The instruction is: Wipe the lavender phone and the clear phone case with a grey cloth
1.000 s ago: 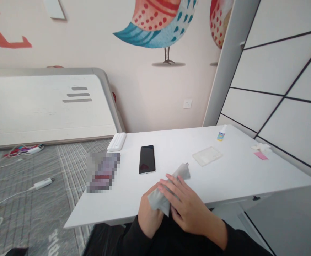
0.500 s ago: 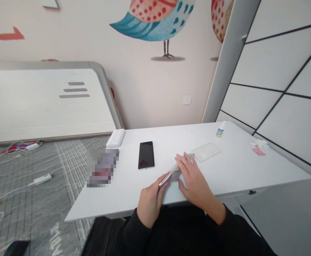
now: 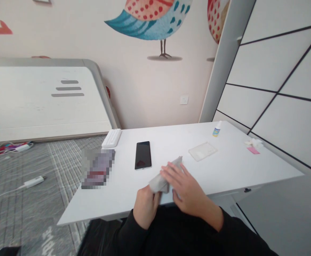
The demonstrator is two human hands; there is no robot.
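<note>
My left hand (image 3: pixel 146 202) is closed low over the front edge of the table, around a slim phone whose shiny pinkish edge showed a moment ago. A grey cloth (image 3: pixel 159 183) now covers the phone. With fingers laid across the cloth and thumb below, my right hand (image 3: pixel 183 186) presses it against the phone. Beyond my hands, a black-screened phone (image 3: pixel 143 155) lies face up on the white table (image 3: pixel 118 199). A clear phone case (image 3: pixel 202 151) rests to the right of it.
A small spray bottle (image 3: pixel 216 129) stands at the back right. Nearby are a crumpled white tissue (image 3: pixel 254 143) and a pink slip (image 3: pixel 253 150). On the left lie a white case (image 3: pixel 112 138) and a blurred-out item (image 3: pixel 99 169). A charger (image 3: pixel 34 182) with its cable is on the floor.
My right hand has moved left and toward me, bringing the cloth over the phone in my left hand. The phone's edge is now hidden. The view has shifted slightly.
</note>
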